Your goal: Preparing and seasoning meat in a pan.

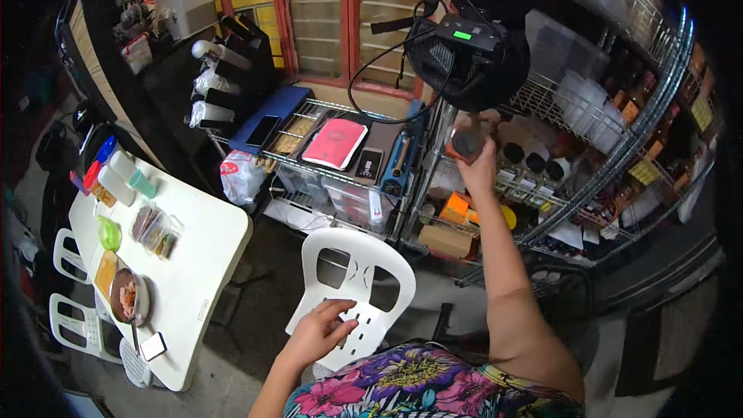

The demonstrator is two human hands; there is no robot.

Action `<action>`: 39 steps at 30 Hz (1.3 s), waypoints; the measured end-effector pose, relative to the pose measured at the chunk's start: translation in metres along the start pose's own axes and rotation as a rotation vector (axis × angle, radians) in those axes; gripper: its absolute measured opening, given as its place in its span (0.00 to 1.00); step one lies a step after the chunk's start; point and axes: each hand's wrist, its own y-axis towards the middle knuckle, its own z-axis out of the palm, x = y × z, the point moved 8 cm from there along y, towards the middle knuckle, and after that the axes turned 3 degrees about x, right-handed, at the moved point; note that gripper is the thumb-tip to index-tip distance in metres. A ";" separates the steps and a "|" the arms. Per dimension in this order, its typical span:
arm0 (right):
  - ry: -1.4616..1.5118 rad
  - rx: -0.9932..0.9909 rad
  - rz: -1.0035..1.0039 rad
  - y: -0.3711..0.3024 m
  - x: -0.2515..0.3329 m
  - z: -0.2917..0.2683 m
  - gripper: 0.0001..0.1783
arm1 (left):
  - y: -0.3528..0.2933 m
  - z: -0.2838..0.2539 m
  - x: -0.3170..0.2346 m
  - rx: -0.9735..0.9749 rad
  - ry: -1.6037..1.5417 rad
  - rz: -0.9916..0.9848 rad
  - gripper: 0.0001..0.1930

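My right arm stretches up to the wire shelf rack. The fingers of my right hand (pixel 480 169) are wrapped round a jar with a dark round lid (pixel 467 142) and reddish sides, at the rack's left end. Whether the jar touches the shelf is hidden. My left hand (pixel 316 331) hovers over the seat of a white plastic chair (pixel 364 251), its fingers apart and holding nothing. Several dark-lidded jars (pixel 535 161) stand on the rack just right of my right hand.
A white table (pixel 209 244) at left bears a pan of pinkish food (pixel 129 298), plastic containers (pixel 157 232) and bottles. A low wire rack under the window holds a red booklet (pixel 335 143) and a phone (pixel 369 164). A black bag (pixel 480 70) hangs above the shelves.
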 end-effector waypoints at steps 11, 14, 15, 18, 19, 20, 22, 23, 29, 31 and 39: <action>-0.152 0.289 0.086 0.048 -0.011 0.014 0.16 | 0.011 -0.012 0.000 -0.126 0.078 0.038 0.18; -0.488 0.246 0.025 0.095 -0.023 0.026 0.20 | 0.012 -0.010 0.006 -0.138 0.080 0.045 0.18; -0.493 0.248 0.079 0.105 -0.024 0.036 0.21 | 0.010 -0.013 0.008 -0.164 0.085 0.055 0.18; -0.629 -0.096 -0.480 0.124 -0.011 0.038 0.26 | 0.009 -0.010 0.011 -0.159 0.008 -0.023 0.18; -0.627 -0.152 -0.570 0.126 -0.008 0.043 0.27 | 0.007 -0.012 0.014 -0.171 0.004 -0.025 0.18; -0.606 -0.169 -0.603 0.130 -0.010 0.050 0.27 | 0.005 -0.012 0.019 -0.170 -0.012 -0.058 0.18; -0.544 -0.114 -0.536 0.137 -0.019 0.062 0.27 | 0.000 -0.009 0.025 -0.174 -0.026 -0.101 0.18; -0.503 -0.077 -0.488 0.141 -0.026 0.068 0.28 | -0.002 -0.008 0.026 -0.197 -0.063 -0.107 0.18; -0.169 0.053 -0.198 0.163 -0.107 0.063 0.29 | -0.005 -0.002 0.029 -0.195 -0.088 -0.155 0.17; -0.027 0.030 0.006 0.175 -0.166 0.020 0.30 | 0.002 0.005 0.025 -0.157 -0.100 -0.103 0.17; 0.777 -0.353 0.491 0.004 -0.075 -0.068 0.19 | 0.006 0.023 0.015 -0.191 -0.147 0.041 0.19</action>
